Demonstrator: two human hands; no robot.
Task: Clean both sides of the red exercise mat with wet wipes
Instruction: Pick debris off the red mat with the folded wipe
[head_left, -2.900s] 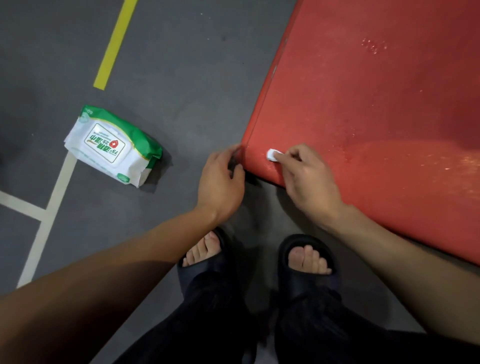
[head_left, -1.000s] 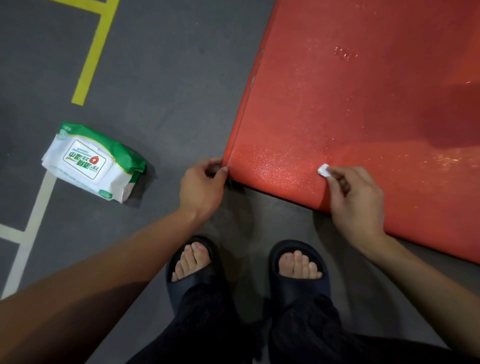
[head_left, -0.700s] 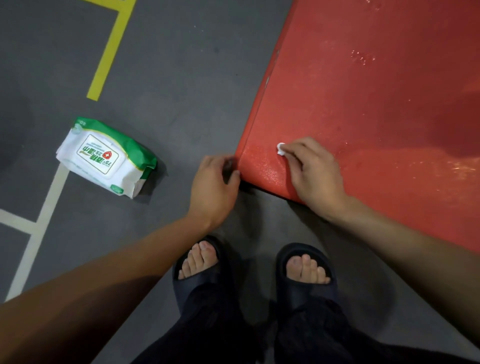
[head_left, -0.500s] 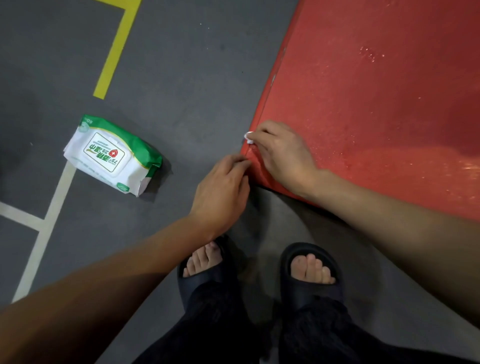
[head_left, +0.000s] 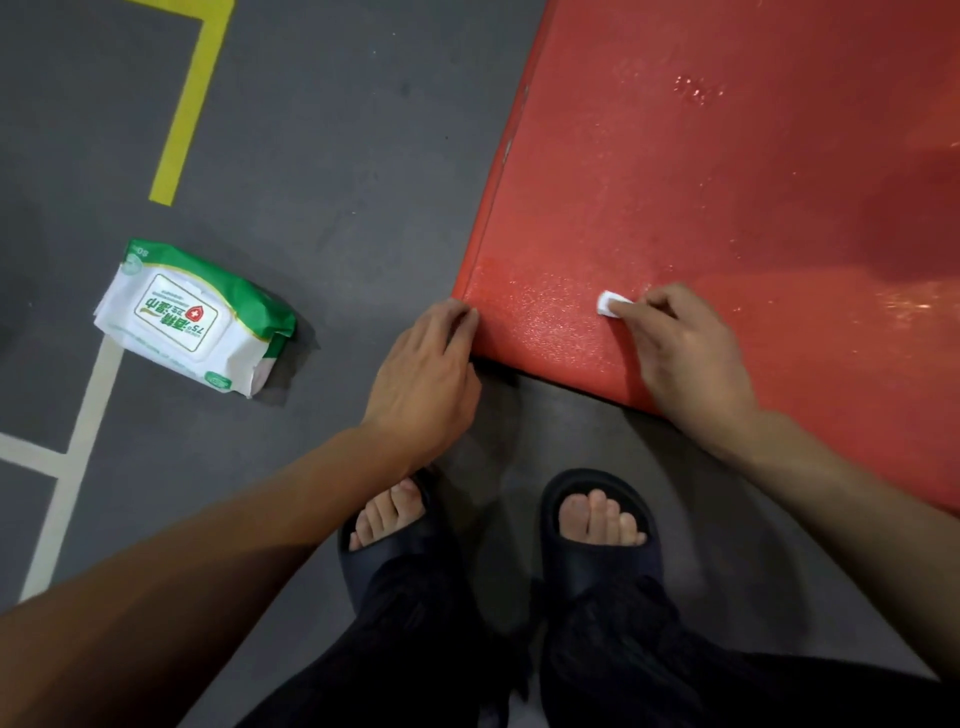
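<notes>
The right hand (head_left: 685, 353) pinches a small wadded white wet wipe (head_left: 609, 303) against the red textured exercise mat (head_left: 727, 182), near its front edge. The left hand (head_left: 426, 379) grips the mat's near-left corner, fingers curled. The mat's left edge runs away up-right across the grey floor (head_left: 337, 156). A white-and-green soft wipes pack (head_left: 192, 317) lies well left.

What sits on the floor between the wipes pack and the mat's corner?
Nothing: in the head view only bare grey floor separates the wet wipes pack from the red exercise mat.
</notes>
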